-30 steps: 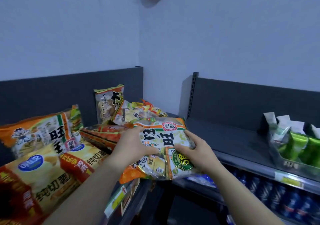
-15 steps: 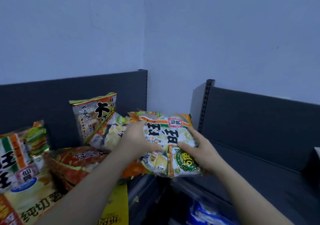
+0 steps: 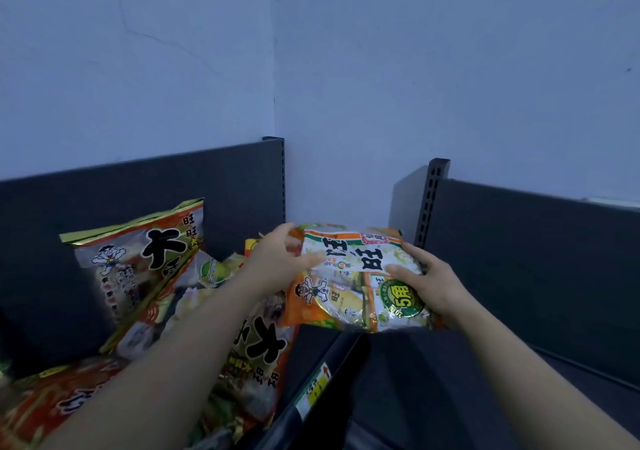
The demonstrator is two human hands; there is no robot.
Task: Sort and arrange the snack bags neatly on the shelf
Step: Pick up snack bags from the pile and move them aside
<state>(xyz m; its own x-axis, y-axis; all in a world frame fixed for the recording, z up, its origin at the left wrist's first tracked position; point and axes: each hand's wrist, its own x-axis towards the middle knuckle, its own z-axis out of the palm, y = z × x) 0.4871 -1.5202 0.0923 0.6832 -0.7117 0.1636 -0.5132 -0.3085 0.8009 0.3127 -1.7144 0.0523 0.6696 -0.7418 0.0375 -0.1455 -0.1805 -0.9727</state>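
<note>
Fingers point(image 3: 403, 271) of both hands are clamped on a white-and-orange snack bag point(image 3: 349, 276), held at the corner where two shelf units meet.

Nearest, two bare forearms reach in from the bottom edge. The left hand point(image 3: 277, 262) pinches the bag's left edge with its thumb on the printed face. The right hand point(image 3: 434, 285) grips the right end, thumb on the front and other fingers wrapped over the far edge. Under the left forearm a gold-and-orange bag point(image 3: 258, 349) lies flat on the left shelf point(image 3: 311, 352), whose front rail carries a yellow price tag point(image 3: 313, 392). A red bag point(image 3: 52, 404) lies at lower left. Farther back, a matching gold bag point(image 3: 138, 259) leans tilted against the dark back panel point(image 3: 225, 179), below the pale wall point(image 3: 346, 68).
</note>
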